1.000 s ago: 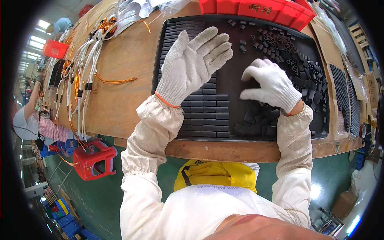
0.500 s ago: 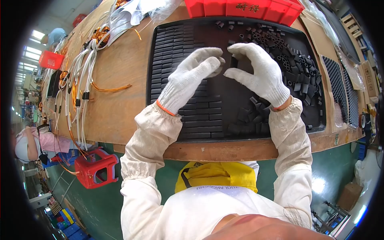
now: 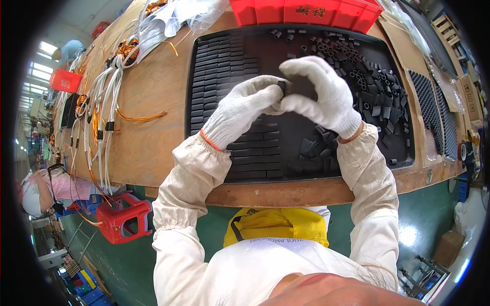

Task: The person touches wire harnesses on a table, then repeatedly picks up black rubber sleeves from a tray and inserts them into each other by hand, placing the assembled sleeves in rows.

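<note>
My left hand, in a white knit glove, pinches a small black tube piece at its fingertips. Facing it, my right hand is gloved too, its fingers curved and thumb apart, with nothing visible in its grasp. Its thumb tip comes close to the left fingertips; whether they touch is hard to tell. Both hands are above a black tray. Rows of black tube pieces lie neatly side by side on the tray's left. Loose black tube pieces are scattered on its right, some standing on end.
Behind the tray stands a red bin. Copper coils with white sleeved leads lie on the wooden table at left. Dark foam sheets are at right. A red stool stands on the floor; another person is at far left.
Both hands have moved slightly down and come closer together. The black piece now shows at my left fingertips, and my right hand has shifted left.
</note>
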A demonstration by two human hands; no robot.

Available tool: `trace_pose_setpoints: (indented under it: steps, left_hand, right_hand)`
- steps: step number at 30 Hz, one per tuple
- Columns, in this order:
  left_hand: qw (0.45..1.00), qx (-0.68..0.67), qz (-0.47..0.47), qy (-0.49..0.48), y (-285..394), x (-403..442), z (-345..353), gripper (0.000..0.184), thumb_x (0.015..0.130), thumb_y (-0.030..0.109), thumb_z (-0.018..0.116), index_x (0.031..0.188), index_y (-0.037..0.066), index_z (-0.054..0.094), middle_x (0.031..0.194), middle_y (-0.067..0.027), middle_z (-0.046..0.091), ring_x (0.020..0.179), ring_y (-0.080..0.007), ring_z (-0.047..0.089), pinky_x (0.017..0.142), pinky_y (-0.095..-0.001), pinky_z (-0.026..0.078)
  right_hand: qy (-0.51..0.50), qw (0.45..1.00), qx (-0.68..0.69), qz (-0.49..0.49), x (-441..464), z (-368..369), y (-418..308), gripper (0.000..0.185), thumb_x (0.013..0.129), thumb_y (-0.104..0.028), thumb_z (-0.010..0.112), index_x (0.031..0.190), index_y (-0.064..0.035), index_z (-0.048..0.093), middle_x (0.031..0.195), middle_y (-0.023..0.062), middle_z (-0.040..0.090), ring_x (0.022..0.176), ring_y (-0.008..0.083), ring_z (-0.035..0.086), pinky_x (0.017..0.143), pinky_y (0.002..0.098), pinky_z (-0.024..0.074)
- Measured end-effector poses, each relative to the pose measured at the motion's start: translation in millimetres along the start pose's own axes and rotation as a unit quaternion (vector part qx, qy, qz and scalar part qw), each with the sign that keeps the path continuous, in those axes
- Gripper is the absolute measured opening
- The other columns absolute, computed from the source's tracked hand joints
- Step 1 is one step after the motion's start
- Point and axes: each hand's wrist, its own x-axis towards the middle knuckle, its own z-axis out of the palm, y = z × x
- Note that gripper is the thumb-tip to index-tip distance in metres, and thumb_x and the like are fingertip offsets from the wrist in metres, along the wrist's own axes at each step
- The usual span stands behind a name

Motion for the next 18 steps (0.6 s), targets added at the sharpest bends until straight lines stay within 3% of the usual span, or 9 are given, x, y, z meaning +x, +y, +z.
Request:
trace_pose_setpoints:
  steps: [2, 5, 7, 10, 18]
  left_hand:
    - [1.000, -0.008, 0.016, -0.016, 2.6, -1.2, -3.8, 0.034, 0.104, 0.022, 0.066, 0.128, -0.002, 0.064, 0.106, -0.0079, 0.070, 0.092, -0.0139, 0.069, 0.088, -0.0302, 0.058]
    - [0.999, -0.016, 0.049, -0.012, 1.3, -0.6, -5.0, 0.030, 0.104, 0.019, 0.064, 0.126, -0.001, 0.066, 0.109, -0.0071, 0.071, 0.091, -0.0135, 0.069, 0.089, -0.0331, 0.059]
    - [0.998, 0.015, 0.059, 0.015, 0.0, 0.5, -8.7, 0.028, 0.103, 0.023, 0.067, 0.123, 0.003, 0.069, 0.110, -0.0056, 0.072, 0.094, -0.0118, 0.070, 0.089, -0.0276, 0.058]
    - [0.995, 0.056, 0.076, 0.043, -0.2, 0.8, -9.0, 0.026, 0.102, 0.016, 0.067, 0.125, 0.003, 0.068, 0.110, -0.0045, 0.071, 0.095, -0.0123, 0.069, 0.090, -0.0306, 0.059]
    - [0.984, 0.134, 0.106, 0.047, 9.4, -4.7, 0.1, 0.026, 0.102, 0.014, 0.065, 0.127, 0.007, 0.071, 0.110, -0.0002, 0.070, 0.098, -0.0064, 0.064, 0.093, -0.0233, 0.054]
  right_hand:
    - [0.046, 0.997, -0.024, 0.061, -0.9, -1.8, 10.0, 0.036, 0.088, -0.035, 0.081, 0.116, -0.0137, 0.071, 0.102, 0.0045, 0.072, 0.095, 0.0256, 0.071, 0.085, 0.0364, 0.0576]
    - [0.093, 0.968, -0.227, 0.057, -3.8, -7.2, 36.3, 0.019, 0.090, -0.025, 0.077, 0.106, -0.0151, 0.072, 0.094, 0.0047, 0.071, 0.090, 0.0269, 0.070, 0.081, 0.0379, 0.0566]
    - [0.061, 0.959, -0.265, 0.080, -11.5, -13.1, 48.8, 0.019, 0.088, -0.023, 0.076, 0.104, -0.0151, 0.072, 0.094, 0.0054, 0.070, 0.089, 0.0282, 0.069, 0.080, 0.0409, 0.0553]
    - [-0.084, 0.916, -0.367, 0.135, -21.6, -12.7, 62.1, 0.021, 0.085, -0.026, 0.078, 0.102, -0.0157, 0.073, 0.095, 0.0061, 0.070, 0.093, 0.0281, 0.068, 0.080, 0.0437, 0.0530]
    - [-0.123, 0.912, -0.369, 0.130, -28.6, -3.7, 64.4, 0.021, 0.085, -0.030, 0.077, 0.100, -0.0152, 0.072, 0.092, 0.0058, 0.070, 0.093, 0.0283, 0.067, 0.082, 0.0440, 0.0502]
